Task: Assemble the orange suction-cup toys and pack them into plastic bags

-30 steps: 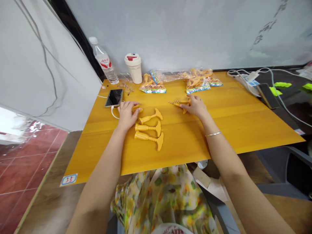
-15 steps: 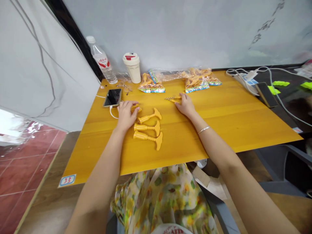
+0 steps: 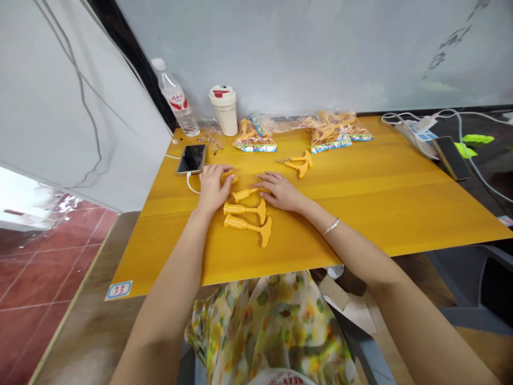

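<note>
Three yellow T-handled corkscrews in ribbed sleeves lie in a column on the table: the top corkscrew (image 3: 242,194), the middle corkscrew (image 3: 242,208) and the lowest corkscrew (image 3: 250,227). My right hand (image 3: 280,191) reaches over the top one's handle, hiding it, fingers extended and loosely apart. My left hand (image 3: 214,186) rests flat beside the phone, thumb spread, with loose yellow sleeves (image 3: 230,176) partly showing at its fingertips. Two bare corkscrews (image 3: 297,162) with metal spirals lie beyond my right hand, their tips close together.
At the back stand a water bottle (image 3: 176,99) and a lidded white cup (image 3: 225,111). Bags of yellow parts (image 3: 331,131) lie along the wall. A phone (image 3: 192,159) with a white cable is left, near glasses (image 3: 211,141). A power strip (image 3: 417,133) sits right.
My right hand has let go of the two bare corkscrews and moved left and nearer, over the top sleeved corkscrew. My left hand stays by the loose sleeves.
</note>
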{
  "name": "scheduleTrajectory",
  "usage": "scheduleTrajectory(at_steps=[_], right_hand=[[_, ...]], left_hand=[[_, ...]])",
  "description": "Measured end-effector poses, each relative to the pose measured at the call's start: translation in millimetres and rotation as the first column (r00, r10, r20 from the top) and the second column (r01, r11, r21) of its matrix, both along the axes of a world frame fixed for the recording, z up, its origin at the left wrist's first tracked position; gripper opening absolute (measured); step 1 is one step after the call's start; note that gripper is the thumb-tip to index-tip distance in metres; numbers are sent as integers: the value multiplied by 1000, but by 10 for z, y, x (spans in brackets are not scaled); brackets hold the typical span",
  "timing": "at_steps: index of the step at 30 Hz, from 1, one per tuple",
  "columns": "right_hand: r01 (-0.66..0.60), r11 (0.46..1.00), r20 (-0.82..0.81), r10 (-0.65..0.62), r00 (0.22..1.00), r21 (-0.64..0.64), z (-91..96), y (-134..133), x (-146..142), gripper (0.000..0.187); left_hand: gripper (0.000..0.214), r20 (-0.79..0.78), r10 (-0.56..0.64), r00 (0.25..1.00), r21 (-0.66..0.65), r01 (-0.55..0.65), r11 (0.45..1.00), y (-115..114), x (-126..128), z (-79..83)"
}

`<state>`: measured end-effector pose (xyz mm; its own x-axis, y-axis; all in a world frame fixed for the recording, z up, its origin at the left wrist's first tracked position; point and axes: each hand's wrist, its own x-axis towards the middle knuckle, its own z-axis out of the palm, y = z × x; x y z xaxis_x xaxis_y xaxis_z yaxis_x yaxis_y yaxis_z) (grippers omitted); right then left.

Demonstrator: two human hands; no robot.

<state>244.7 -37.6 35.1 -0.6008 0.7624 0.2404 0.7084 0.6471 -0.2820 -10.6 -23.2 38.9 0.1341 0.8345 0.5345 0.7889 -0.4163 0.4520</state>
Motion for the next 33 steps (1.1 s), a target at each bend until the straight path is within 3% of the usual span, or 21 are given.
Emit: scheduleTrajectory(at_steps=[8, 11, 14, 16, 19, 24, 26, 29, 31, 33], right_hand=[[268, 963, 0, -268, 963, 22, 77, 8, 87, 26], [298, 954, -120, -296, 947, -1, 75, -20, 57, 26], [245, 970, -340, -232, 911, -5, 34, 11, 33, 20], [209, 976, -507, -212, 835, -65, 8, 52, 27, 21], [106, 952, -708, -286, 646, -288, 5, 78, 9, 36], [-215, 825, -843, -462, 276, -522, 104, -9, -36, 61], [-314, 757, -820, -538, 195, -572, 146, -42, -37, 66], [-387, 687, -788, -557, 264, -615, 192, -78, -29, 62], [-331, 752, -810, -448, 379, -570, 221, -112, -25, 57], [-200, 883, -805, -266, 531, -424, 253, -154, -17, 45]], left_hand=[[33, 40, -260, 965, -7, 261, 965, -77, 86, 103], [43, 86, -358, 930, -61, 364, 929, -108, 106, 131], [42, 190, -373, 908, -109, 397, 911, -112, 113, 124], [37, 272, -362, 891, -126, 406, 905, -105, 124, 105], [32, 386, -321, 865, -144, 400, 905, -94, 151, 82], [35, 483, -327, 813, -52, 399, 916, -112, 183, 126], [39, 509, -341, 790, -38, 416, 908, -126, 184, 147], [42, 548, -311, 777, -61, 408, 911, -134, 176, 162], [39, 567, -267, 780, -88, 379, 921, -136, 170, 180], [36, 584, -212, 784, -109, 334, 936, -141, 167, 216]])
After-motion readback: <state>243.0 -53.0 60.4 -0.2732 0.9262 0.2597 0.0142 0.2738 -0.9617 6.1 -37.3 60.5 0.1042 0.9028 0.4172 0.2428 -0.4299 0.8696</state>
